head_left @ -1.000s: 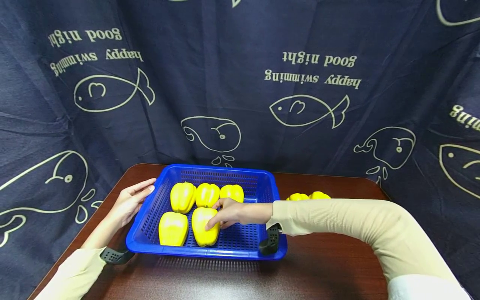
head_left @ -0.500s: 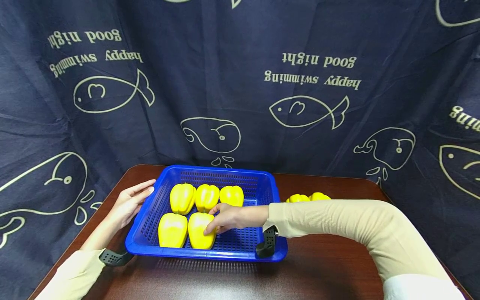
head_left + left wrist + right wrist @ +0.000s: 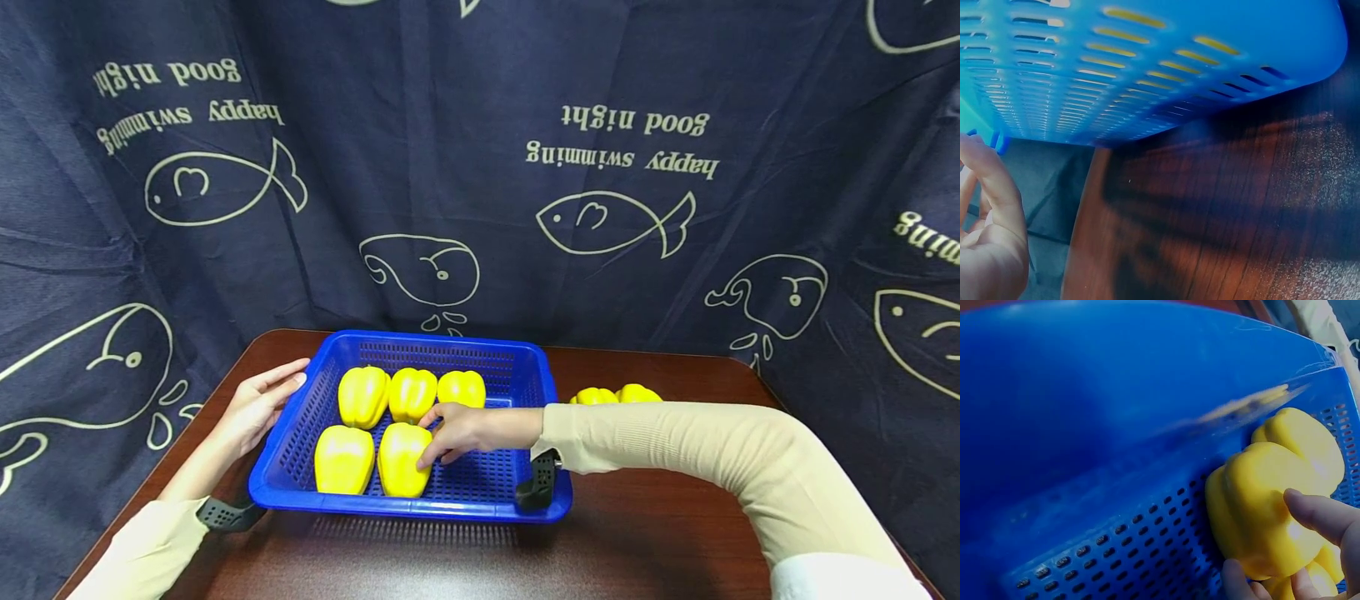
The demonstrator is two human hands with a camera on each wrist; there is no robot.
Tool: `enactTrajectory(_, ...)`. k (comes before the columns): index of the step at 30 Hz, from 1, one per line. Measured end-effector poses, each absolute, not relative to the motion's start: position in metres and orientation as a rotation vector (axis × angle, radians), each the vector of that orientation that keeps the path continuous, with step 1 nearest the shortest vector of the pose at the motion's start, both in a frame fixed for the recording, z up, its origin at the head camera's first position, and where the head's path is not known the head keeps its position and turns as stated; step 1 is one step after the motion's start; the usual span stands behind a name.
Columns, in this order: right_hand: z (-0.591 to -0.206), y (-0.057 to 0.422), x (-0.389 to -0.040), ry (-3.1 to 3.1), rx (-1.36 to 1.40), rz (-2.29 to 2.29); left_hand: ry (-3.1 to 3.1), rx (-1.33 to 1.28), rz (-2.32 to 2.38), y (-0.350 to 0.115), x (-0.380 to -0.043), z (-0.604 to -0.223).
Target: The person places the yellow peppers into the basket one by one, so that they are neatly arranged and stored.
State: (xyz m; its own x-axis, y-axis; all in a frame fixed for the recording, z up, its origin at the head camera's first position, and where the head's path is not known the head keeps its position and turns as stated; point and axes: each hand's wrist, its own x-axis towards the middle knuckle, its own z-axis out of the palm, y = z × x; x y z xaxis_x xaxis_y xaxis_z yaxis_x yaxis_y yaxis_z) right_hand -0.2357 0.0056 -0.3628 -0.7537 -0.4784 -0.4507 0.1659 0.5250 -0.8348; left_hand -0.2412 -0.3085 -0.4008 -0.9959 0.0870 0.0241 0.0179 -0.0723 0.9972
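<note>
The right hand is at the right side of a yellow bell pepper in the front of a blue plastic basket. Its thumb lies over the pepper's near right side in the head view, and its fingers are loosely bent. In the right wrist view the thumb overlaps that pepper, while other fingertips show at its lower edge; contact is hard to tell. The left hand rests against the basket's left rim with fingers extended. Close to the left hand is another yellow pepper inside the basket.
Three yellow peppers form the basket's back row. Two more lie on the brown table to the right, partly hidden by the right sleeve. A dark blue curtain hangs behind the table.
The right hand first shifted its pepper left and forward, beside the front-left one. Since then the hand has edged right while the pepper stays almost in place. The left hand has kept still.
</note>
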Motion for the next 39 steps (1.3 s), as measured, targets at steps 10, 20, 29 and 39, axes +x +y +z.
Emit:
enactTrajectory(10, -0.348, 0.010, -0.242, 2.227, -0.312, -1.164, 2.114, 0.103, 2.243, -0.310, -0.241, -0.401)
enactTrajectory(20, -0.329, 0.025, -0.246, 2.380, -0.537, -1.067, 2.131, 0.063, 2.212, -0.311, -0.242, -0.401)
enactTrajectory(29, -0.308, 0.046, -0.242, 2.425, -0.700, -1.098, 2.084, 0.103, 2.265, -0.311, -0.241, -0.400)
enactTrajectory(39, -0.304, 0.074, -0.226, 2.576, -0.984, -1.079, 2.075, 0.129, 2.274, -0.308, -0.242, -0.403)
